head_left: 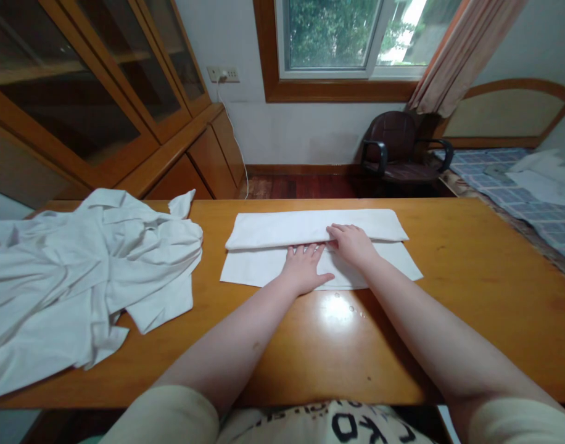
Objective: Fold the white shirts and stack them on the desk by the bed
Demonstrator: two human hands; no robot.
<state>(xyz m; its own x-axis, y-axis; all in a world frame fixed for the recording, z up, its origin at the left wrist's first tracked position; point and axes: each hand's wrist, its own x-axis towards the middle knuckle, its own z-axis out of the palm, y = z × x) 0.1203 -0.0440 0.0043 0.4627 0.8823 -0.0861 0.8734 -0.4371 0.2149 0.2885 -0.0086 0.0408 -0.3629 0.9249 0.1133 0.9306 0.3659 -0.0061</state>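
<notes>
A white cloth [273, 246], partly folded into a long strip, lies flat on the wooden table [472, 296] in front of me. My left hand [305, 266] rests palm down on its lower layer, fingers stretched out flat. My right hand [351, 242] lies on the folded upper layer just to the right, fingers flat and together, pressing on the fold. Neither hand grips anything.
A heap of crumpled white garments [88, 271] covers the table's left end. Behind the table stand a wooden cabinet with glass doors [92, 98], a dark armchair [398, 151] under the window, and a bed [532, 191] at the right.
</notes>
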